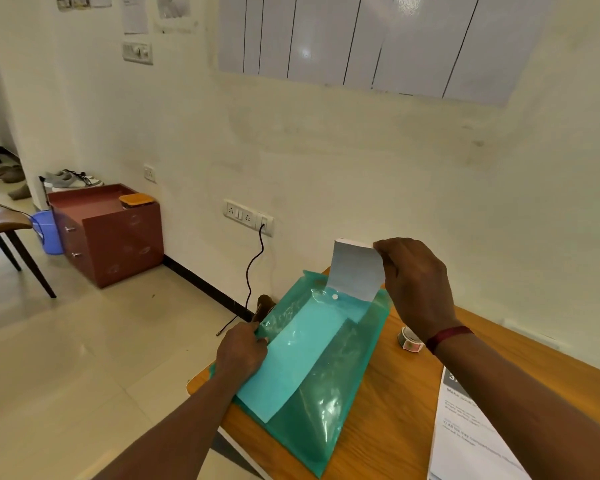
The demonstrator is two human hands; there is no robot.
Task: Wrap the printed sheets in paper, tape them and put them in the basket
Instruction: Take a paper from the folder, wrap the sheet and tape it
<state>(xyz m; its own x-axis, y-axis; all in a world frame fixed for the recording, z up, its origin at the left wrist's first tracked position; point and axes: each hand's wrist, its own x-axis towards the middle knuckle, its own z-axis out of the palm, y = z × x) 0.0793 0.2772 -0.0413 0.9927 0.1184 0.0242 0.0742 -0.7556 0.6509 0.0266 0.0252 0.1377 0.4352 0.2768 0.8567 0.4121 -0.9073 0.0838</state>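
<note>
My right hand (416,282) wears one thing: a dark red band (449,336) round the wrist, back from the fingers (383,251), beyond the knuckles and the back of the hand. It is narrow, sits snug, and is one colour across the part I can see. It looks corded or woven, though its make is too small to tell for sure. Behind the band my right forearm (520,396) is bare. My left hand (241,351) is bare, and my left forearm (184,420) behind its fingers is bare as well.
</note>
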